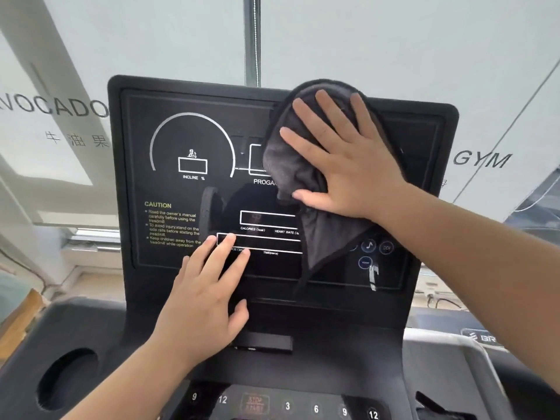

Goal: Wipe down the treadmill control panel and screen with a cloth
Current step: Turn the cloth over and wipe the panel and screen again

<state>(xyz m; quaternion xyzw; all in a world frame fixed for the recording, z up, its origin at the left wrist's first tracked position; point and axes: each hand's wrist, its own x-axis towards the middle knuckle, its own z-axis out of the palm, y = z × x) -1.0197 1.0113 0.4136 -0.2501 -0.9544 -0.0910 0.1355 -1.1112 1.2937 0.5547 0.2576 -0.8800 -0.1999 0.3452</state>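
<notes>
The black treadmill screen (pixel 188 225) stands upright ahead of me, with white dial markings and yellow caution text. A dark grey cloth (pixel 291 159) lies flat against its upper right part, a corner hanging down toward the music buttons. My right hand (pixel 339 165) presses on the cloth with fingers spread. My left hand (pixel 206 295) rests flat on the lower middle of the screen, fingers apart, holding nothing. Below, the control panel (pixel 288 406) shows number keys and a red stop/start button.
A round cup holder (pixel 68 378) sits in the console at lower left. A small black ledge (pixel 263 342) juts out under the screen. Behind is frosted window glass with lettering and a vertical frame post (pixel 252 40). A neighbouring machine's grey rail (pixel 472 344) is at right.
</notes>
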